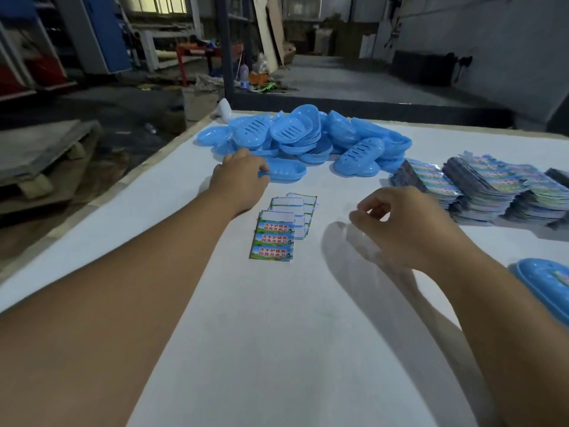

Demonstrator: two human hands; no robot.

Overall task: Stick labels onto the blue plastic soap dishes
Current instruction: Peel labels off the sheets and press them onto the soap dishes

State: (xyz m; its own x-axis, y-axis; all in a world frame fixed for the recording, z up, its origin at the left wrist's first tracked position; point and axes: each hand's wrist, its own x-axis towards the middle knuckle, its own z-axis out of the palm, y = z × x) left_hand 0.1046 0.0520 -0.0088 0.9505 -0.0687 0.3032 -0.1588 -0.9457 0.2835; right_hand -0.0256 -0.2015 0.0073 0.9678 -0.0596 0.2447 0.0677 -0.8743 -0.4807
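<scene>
Dim workshop clutter surrounds a wide white table (pixel 277 334). At twelve o'clock on it sits a heap of blue plastic soap dishes (pixel 308 137); at two o'clock, stacks of glossy printed packets (pixel 492 186). One labelled blue dish (pixel 545 285) lies at four o'clock. Small printed label sheets (pixel 272 238) rest at centre. The left hand (pixel 243 177) grips the rim of a single oval blue dish (pixel 286 171) just before the heap. The right hand (pixel 400 223) hovers with thumb and forefinger pinched; whether it holds a label, I cannot tell. The dish looks light, stiff and smooth, so best taken by its rim.
</scene>
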